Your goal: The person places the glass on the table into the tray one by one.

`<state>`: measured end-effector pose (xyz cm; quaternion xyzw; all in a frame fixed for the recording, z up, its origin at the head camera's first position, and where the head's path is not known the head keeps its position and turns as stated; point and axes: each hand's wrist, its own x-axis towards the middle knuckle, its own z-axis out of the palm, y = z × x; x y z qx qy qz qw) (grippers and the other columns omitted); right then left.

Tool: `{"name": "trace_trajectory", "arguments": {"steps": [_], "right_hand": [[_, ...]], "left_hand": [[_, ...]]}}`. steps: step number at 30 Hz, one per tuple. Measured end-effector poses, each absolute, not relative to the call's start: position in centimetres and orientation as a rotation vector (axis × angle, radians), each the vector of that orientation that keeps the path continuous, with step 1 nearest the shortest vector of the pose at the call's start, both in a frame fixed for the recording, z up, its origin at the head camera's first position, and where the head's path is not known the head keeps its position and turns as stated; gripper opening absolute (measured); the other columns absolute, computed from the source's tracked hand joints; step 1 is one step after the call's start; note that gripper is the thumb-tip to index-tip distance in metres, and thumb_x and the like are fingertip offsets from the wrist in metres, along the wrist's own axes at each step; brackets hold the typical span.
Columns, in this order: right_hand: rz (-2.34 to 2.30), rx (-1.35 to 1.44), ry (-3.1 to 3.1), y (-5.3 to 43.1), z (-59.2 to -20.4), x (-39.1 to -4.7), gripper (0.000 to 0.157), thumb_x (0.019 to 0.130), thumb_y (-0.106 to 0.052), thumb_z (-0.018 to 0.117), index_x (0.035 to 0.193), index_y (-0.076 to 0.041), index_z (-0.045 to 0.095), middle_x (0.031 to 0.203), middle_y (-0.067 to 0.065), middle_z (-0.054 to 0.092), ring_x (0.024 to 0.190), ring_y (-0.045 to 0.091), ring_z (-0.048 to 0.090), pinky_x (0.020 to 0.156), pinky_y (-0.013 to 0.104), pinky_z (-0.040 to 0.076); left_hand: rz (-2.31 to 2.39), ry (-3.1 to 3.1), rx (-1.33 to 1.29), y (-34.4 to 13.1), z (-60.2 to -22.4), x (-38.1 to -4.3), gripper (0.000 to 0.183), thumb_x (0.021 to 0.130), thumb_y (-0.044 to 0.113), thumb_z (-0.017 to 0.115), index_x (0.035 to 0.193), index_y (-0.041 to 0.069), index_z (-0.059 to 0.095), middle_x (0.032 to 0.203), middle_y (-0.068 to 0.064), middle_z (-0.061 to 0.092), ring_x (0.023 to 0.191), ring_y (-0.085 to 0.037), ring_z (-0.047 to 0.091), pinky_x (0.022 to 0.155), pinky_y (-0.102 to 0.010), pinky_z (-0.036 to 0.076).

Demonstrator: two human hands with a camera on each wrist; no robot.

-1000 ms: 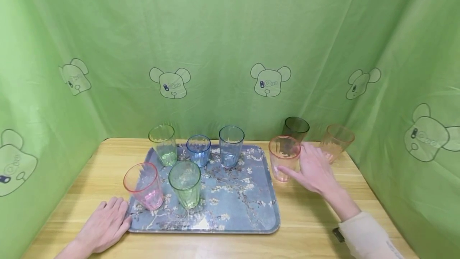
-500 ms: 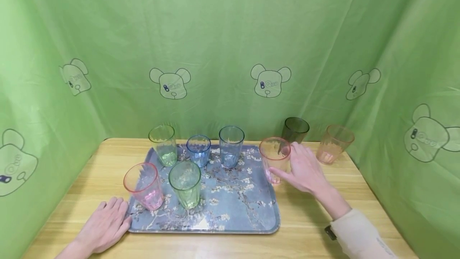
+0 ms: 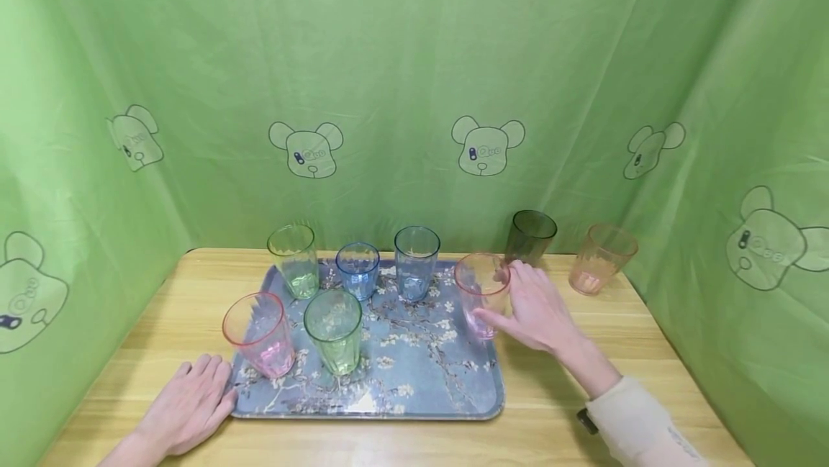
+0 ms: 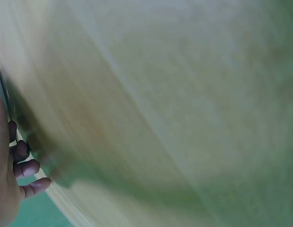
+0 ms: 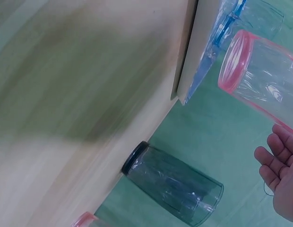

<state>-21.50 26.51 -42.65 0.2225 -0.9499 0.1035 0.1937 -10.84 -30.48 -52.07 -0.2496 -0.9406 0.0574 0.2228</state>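
My right hand grips a clear pink glass between thumb and fingers. The glass is upright and overlaps the right side of the blue blossom-patterned tray in the head view. The right wrist view shows the same pink glass from the side, with the curled fingers beside its wall. My left hand lies palm down with relaxed fingers on the wooden table, right at the tray's left edge. In the left wrist view, the left hand's fingers show at the lower left.
On the tray stand a pink glass, a green glass, a yellow-green glass, a short blue glass and a taller blue glass. A dark glass and an orange glass stand at the table's back right.
My right hand has carried the pink glass to the left and slightly nearer, from beside the tray to over its right side. The left hand and the other glasses have stayed put.
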Motion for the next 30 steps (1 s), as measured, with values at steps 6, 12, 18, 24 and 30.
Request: {"name": "trace_trajectory", "arguments": {"steps": [6, 12, 18, 24, 30], "right_hand": [[0.344, 0.637, -2.659, 25.9, -43.1, -21.4, 0.069, 0.084, -0.064, 0.075, 0.114, -0.002, 0.066, 0.098, 0.007, 0.062, 0.086, 0.018, 0.051, 0.079, 0.034, 0.043], [0.421, 0.645, -2.672, 25.3, -43.4, -21.1, 0.067, 0.085, -0.060, 0.075, 0.116, -0.001, 0.064, 0.101, 0.009, 0.063, 0.086, 0.017, 0.052, 0.080, 0.035, 0.046], [0.404, 0.681, -2.651, 24.9, -43.6, -20.9, 0.067, 0.086, -0.060, 0.074, 0.114, -0.001, 0.064, 0.098, 0.007, 0.061, 0.085, 0.015, 0.050, 0.079, 0.033, 0.045], [0.391, 0.719, -2.639, 24.2, -43.7, -20.8, 0.069, 0.085, -0.065, 0.073, 0.113, -0.003, 0.065, 0.097, 0.004, 0.060, 0.084, 0.013, 0.048, 0.078, 0.032, 0.044], [0.369, 0.767, -2.621, 23.6, -43.9, -20.6, 0.072, 0.085, -0.068, 0.071, 0.115, -0.003, 0.065, 0.101, 0.004, 0.061, 0.088, 0.014, 0.052, 0.080, 0.034, 0.048]], "left_hand": [[0.158, -2.593, -0.692, -30.5, -52.1, -10.8, 0.024, 0.088, 0.037, 0.061, 0.090, 0.016, 0.047, 0.082, 0.004, 0.039, 0.078, -0.015, 0.040, 0.068, -0.032, 0.034], [0.160, -2.611, -0.682, -30.4, -52.0, -10.8, 0.025, 0.087, 0.036, 0.062, 0.090, 0.016, 0.047, 0.082, 0.004, 0.039, 0.078, -0.014, 0.040, 0.068, -0.031, 0.033], [0.160, -2.618, -0.679, -30.4, -52.0, -10.8, 0.025, 0.087, 0.036, 0.063, 0.091, 0.017, 0.048, 0.083, 0.004, 0.040, 0.079, -0.014, 0.040, 0.069, -0.031, 0.034], [0.160, -2.629, -0.674, -30.4, -52.0, -10.8, 0.025, 0.087, 0.036, 0.063, 0.091, 0.017, 0.048, 0.083, 0.004, 0.041, 0.080, -0.015, 0.041, 0.069, -0.032, 0.034], [0.158, -2.625, -0.680, -30.4, -52.0, -10.7, 0.025, 0.088, 0.036, 0.063, 0.091, 0.017, 0.048, 0.083, 0.004, 0.039, 0.080, -0.013, 0.040, 0.069, -0.031, 0.034]]}}
